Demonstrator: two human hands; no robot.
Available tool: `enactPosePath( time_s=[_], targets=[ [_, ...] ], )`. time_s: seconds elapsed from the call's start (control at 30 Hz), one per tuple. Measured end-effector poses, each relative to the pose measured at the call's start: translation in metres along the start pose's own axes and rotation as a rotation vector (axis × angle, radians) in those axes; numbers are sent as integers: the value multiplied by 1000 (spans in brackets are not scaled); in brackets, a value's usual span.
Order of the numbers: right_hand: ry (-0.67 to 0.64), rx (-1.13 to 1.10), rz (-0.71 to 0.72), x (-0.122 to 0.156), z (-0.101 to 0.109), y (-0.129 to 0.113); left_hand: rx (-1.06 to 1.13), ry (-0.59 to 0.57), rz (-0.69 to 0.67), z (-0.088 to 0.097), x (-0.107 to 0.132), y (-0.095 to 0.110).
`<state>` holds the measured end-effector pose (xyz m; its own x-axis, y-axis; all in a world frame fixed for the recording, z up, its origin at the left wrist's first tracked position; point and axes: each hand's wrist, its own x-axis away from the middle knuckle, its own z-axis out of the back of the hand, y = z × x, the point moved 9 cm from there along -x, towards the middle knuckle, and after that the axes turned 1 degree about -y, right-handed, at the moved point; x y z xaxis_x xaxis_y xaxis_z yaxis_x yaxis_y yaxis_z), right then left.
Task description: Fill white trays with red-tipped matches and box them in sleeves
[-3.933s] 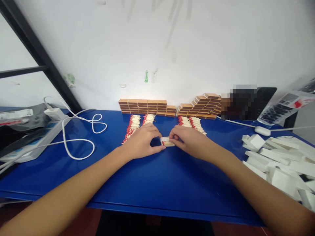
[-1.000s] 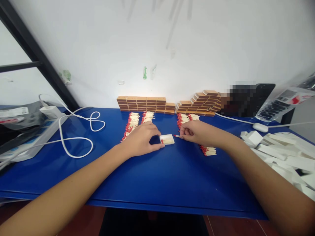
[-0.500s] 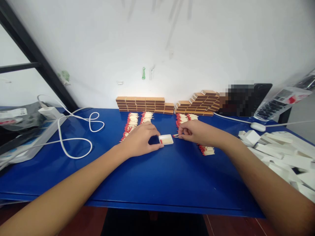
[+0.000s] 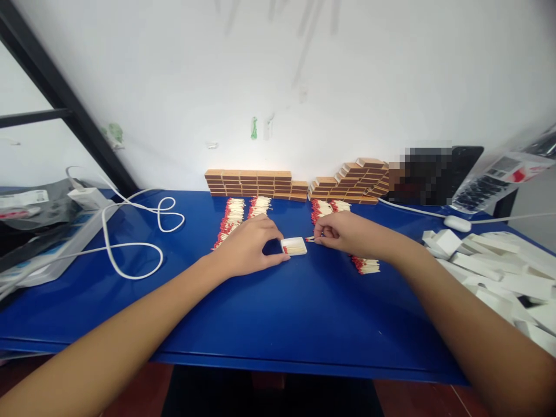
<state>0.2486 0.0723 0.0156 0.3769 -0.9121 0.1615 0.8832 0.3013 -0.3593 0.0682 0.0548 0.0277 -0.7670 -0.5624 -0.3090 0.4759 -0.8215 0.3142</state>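
A small white matchbox tray [image 4: 297,241] rests on the blue table, with several red-tipped matches [image 4: 296,250] lying in it. My left hand [image 4: 248,248] grips the tray's left end between thumb and fingers. Just right of the tray, my right hand [image 4: 341,233] pinches a matchstick [image 4: 309,239], its red head toward the tray; whether there is more than one is too small to tell. Behind my left hand lie rows of loose matches [image 4: 233,215]. Another bunch [image 4: 320,211] sits behind my right hand, and a small pile [image 4: 367,266] lies below that wrist.
Matchboxes stand stacked along the wall, a left row [image 4: 247,182] and a stepped right stack [image 4: 347,184]. White empty trays [image 4: 490,272] are heaped at the right. A white cable [image 4: 134,246] loops at the left; a dark device [image 4: 464,174] leans at the back right.
Both hands keep their grips and stay almost where they were. The view has shifted very slightly.
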Motion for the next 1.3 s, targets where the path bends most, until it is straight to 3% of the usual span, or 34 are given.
enactPosePath(
  time_s=[0.43,0.6,0.77,1.1,1.3],
  targets=[
    [-14,12,0,3,0,-1,-4,-4,-11,0,0,0],
    [76,-54,54,10,11,-21,1,14,-13,1,0,2],
    [81,-57,160,10,-2,-45,2,33,-39,3,0,6],
    [103,37,176,9,-13,-56,5,32,-53,2,0,10],
    [151,36,166,12,2,-51,11,29,-46,1,0,8]
  ],
)
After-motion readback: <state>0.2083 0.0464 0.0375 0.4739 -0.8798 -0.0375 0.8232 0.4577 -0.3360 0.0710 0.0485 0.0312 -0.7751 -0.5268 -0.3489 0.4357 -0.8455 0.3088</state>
